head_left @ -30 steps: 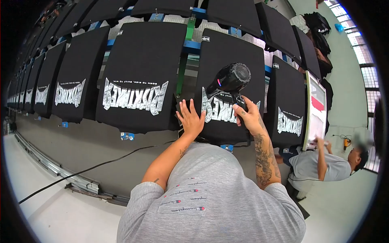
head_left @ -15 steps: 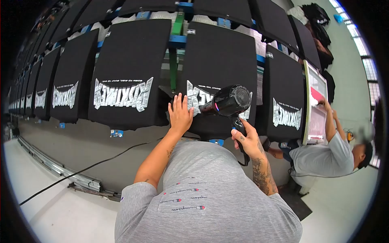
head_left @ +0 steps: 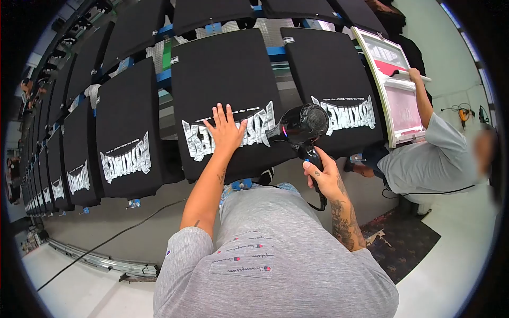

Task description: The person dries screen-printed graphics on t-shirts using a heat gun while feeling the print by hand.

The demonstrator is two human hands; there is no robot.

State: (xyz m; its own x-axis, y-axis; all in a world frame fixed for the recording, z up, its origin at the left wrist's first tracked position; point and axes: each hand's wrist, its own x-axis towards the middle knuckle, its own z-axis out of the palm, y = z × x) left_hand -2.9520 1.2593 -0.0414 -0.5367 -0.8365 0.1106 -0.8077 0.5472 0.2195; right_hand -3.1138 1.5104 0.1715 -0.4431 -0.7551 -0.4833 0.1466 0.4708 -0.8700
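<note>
My left hand (head_left: 227,133) lies with fingers spread over the white lettering print (head_left: 259,124) on a black shirt (head_left: 222,69), which is stretched over a flat board. A black hair dryer (head_left: 302,126) is in my right hand (head_left: 324,175), whose fingers wrap round its handle. The dryer's nozzle points left, close over the right end of the print. A small light glows near the nozzle, and part of the print is hidden under my left hand.
Another printed black shirt (head_left: 339,79) is at right, with more in a row at left. Beyond it, a co-worker (head_left: 440,148) holds a squeegee in a framed screen (head_left: 392,127). A black cable (head_left: 122,228) crosses the left side.
The view has shifted, so the boards sit further left in it. My left hand has gone from the print's left edge to its middle, and the dryer is at its right end.
</note>
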